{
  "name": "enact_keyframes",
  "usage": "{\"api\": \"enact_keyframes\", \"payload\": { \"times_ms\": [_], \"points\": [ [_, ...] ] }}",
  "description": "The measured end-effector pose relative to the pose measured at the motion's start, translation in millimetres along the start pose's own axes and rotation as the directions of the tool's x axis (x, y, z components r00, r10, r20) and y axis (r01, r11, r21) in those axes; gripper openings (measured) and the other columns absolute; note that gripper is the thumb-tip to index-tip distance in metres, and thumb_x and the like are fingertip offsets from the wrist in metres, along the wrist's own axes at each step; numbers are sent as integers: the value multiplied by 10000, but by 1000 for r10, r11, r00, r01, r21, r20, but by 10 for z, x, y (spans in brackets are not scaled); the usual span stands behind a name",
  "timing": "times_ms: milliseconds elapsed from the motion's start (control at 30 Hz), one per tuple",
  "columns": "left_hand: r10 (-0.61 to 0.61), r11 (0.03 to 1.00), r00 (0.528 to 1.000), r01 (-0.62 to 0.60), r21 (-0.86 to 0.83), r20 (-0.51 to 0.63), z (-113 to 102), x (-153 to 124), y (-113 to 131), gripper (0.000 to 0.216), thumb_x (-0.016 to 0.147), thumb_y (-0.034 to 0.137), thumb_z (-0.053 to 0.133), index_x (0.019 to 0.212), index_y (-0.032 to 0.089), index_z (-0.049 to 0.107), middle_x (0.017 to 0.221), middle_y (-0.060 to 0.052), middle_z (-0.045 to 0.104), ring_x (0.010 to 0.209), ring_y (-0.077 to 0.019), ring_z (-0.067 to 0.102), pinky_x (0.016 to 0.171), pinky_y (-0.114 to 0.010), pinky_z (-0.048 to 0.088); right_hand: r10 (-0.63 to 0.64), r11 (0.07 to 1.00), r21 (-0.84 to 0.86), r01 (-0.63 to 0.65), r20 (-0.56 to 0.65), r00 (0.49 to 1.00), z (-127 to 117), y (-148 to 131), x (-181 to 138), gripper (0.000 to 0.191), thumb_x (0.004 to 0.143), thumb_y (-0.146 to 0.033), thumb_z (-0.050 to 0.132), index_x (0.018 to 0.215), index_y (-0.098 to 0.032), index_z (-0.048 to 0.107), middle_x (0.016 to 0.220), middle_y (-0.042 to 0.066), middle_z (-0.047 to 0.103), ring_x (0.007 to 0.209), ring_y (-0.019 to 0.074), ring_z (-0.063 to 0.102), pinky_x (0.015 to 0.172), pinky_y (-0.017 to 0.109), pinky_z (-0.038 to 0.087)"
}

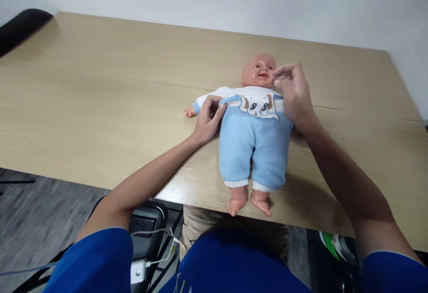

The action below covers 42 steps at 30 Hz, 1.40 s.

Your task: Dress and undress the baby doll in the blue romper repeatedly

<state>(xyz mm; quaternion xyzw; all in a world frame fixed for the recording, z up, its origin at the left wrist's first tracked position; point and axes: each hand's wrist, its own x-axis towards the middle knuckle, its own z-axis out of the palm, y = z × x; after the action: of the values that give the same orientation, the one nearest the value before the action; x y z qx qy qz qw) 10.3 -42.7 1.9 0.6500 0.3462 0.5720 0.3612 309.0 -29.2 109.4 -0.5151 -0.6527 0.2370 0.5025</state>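
A baby doll [253, 137] lies on its back on the wooden table [100, 105], head away from me and feet at the near edge. It wears light blue trousers and a white shirt with an elephant print. My left hand [207, 119] pinches the shirt's blue hem at the doll's right side, by its arm. My right hand [294, 94] rests on the other side of the chest, next to the chin, with its fingers curled and pinched together; what they hold is hidden.
The table reaches a white wall at the back. A dark chair back [20, 25] shows at the far left. Below the near edge are a black chair, a white charger with cable [138, 270] and a green and white item [331, 244].
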Motion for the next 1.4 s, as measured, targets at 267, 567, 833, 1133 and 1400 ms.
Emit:
{"api": "enact_keyframes", "payload": {
  "times_ms": [267, 567, 833, 1133, 1400],
  "points": [
    [165, 985, 985, -163, 63, -44, 3, -53, -50, 357, 1265, 651, 729, 1270, 294, 748, 1165, -51, 745, 1038, -206, 696, 960, -375, 577, -54, 894, -253, 371, 759, 648, 884, -454, 778, 302, 1054, -321, 888, 1342, -244, 839, 1435, 83, 899, 1282, 305, 803, 1276, 543, 627],
    [188, 981, 981, -184, 64, -46, 27, -74, -12, 340, 1280, 624, 711, 1283, 288, 758, 1170, -58, 773, 1028, -204, 709, 949, -370, 592, -52, 754, -312, 578, 848, 527, 1198, -421, 822, 136, 1074, -210, 774, 1206, -230, 799, 1313, 98, 894, 1171, 325, 770, 1033, 428, 529],
    [436, 866, 895, -388, 316, -94, 57, -126, 44, 230, 1311, 510, 656, 1392, 315, 748, 1339, -92, 759, 1244, -253, 747, 1101, -466, 629, -58, 972, -134, 195, 663, 747, 706, -317, 804, 291, 982, -183, 668, 1253, -225, 765, 1315, 92, 860, 1199, 295, 750, 1099, 444, 577],
    [234, 967, 940, -251, -38, -250, 171, -94, -16, 315, 1316, 661, 593, 1395, 362, 651, 1313, -52, 769, 1238, -232, 783, 1160, -459, 634, -75, 952, -190, 239, 614, 786, 617, -310, 560, 254, 1096, -306, 787, 1337, -263, 854, 1547, 152, 859, 1367, 356, 783, 1307, 563, 592],
    [-311, 889, 926, 205, -409, -214, 190, -34, -139, 676, 1048, 910, 901, 1123, 300, 619, 1035, 11, 629, 922, -159, 651, 867, -285, 602, 67, 940, -297, 171, 648, 758, 297, -457, 249, 544, 1098, -800, 779, 981, -269, 777, 940, 71, 814, 943, 305, 739, 916, 451, 561]
  ]
}}
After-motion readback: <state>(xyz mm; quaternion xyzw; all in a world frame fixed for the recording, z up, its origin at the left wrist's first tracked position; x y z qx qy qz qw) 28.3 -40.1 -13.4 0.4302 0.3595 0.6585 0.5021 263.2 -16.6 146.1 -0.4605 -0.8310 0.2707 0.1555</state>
